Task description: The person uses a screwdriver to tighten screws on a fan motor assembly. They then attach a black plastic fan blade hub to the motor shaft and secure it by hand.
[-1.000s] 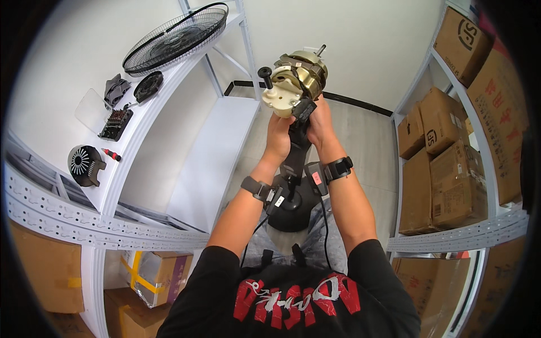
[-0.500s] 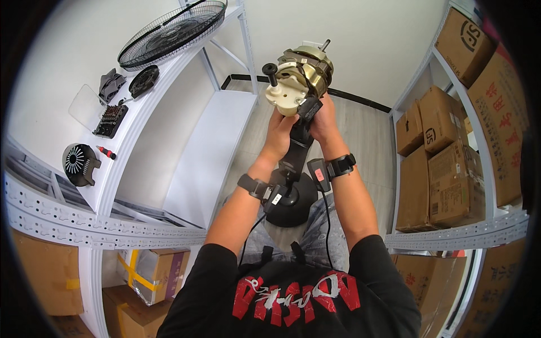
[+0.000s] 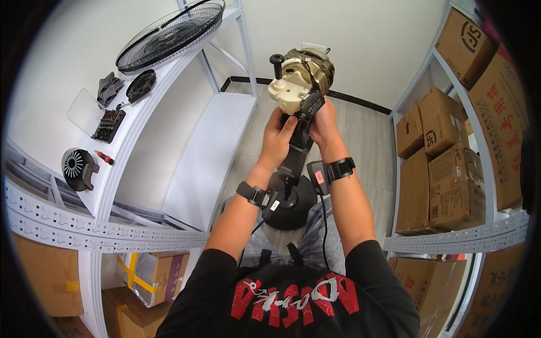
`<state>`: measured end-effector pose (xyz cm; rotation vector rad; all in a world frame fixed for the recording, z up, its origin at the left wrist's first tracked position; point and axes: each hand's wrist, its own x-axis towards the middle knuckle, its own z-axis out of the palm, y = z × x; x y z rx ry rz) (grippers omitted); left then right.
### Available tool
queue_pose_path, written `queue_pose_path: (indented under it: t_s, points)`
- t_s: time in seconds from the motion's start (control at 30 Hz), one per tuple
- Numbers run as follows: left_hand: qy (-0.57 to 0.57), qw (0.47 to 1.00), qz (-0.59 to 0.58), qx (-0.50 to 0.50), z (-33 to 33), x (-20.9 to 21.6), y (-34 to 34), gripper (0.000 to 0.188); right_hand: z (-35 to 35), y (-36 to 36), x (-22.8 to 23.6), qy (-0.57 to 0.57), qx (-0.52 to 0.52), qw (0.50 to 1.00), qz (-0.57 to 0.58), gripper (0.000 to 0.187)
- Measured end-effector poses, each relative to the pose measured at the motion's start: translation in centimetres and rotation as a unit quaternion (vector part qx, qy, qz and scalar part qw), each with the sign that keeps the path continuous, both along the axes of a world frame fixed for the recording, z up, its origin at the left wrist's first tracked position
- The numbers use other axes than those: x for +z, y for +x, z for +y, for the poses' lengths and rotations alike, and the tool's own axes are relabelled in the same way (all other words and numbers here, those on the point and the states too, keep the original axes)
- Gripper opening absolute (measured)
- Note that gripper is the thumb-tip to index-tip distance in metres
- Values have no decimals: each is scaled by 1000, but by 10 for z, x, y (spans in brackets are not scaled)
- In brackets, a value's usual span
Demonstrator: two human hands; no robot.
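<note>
A standing fan's bare motor [image 3: 318, 66] faces me at the top of its stand, its cage and blades off. A cream gear housing [image 3: 288, 93] with an upright black knob [image 3: 276, 61] sits on its near side. My left hand [image 3: 275, 139] is closed around the black neck [image 3: 301, 127] just below the housing, thumb lying on the front. From the other side my right hand [image 3: 323, 123] holds the same neck under the motor; its fingertips are hidden. Below, the stand column [image 3: 295, 156] runs down to a round black base [image 3: 293, 217] between my legs.
On the left shelf [image 3: 121, 160] lie a fan grille [image 3: 172, 36], a round black part [image 3: 141, 85], a bit set [image 3: 109, 125], a red-black screwdriver [image 3: 104, 158] and a vented motor cover [image 3: 79, 168]. Cardboard boxes [image 3: 456, 186] fill the right rack. Cables hang from both wrist devices.
The motor head has tilted a little, bringing its knob upward and slightly right. My left thumb shows more plainly on the neck; both hands keep their hold.
</note>
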<state>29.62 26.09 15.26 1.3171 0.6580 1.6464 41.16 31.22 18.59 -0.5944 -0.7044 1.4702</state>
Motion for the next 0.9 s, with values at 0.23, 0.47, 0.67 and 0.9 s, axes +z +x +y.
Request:
queue_pose_path:
  t_s: [0.23,0.47,0.67,0.9]
  points:
    - [-1,997,35,75,8,-9,4,45,-4,-7,3,-65,-33,996,44,30]
    - [2,991,87,102,3,1,4,45,0,-4,1,-58,-38,997,34,29]
    - [65,982,153,92,8,-10,-5,62,1,-6,0,-7,-56,998,-11,28]
    - [80,983,162,23,16,-26,-16,79,9,3,-9,104,-54,989,-89,23]
